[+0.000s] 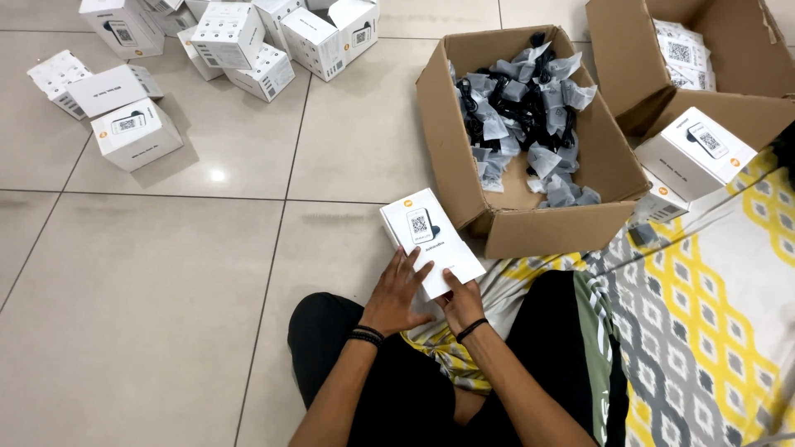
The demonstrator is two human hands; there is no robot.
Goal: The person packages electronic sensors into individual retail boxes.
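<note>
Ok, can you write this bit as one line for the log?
left hand: on white box | right hand: gripping box's near end | beside: open carton of bagged black cables

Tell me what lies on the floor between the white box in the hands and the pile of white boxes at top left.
Nothing: in the head view, only bare tiled floor separates the held white box from the pile of white boxes.

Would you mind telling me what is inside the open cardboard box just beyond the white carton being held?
The cardboard box holds a heap of black cables in small clear bags. A bare patch of its floor shows at the front; whatever lies beneath the heap is covered.
</note>
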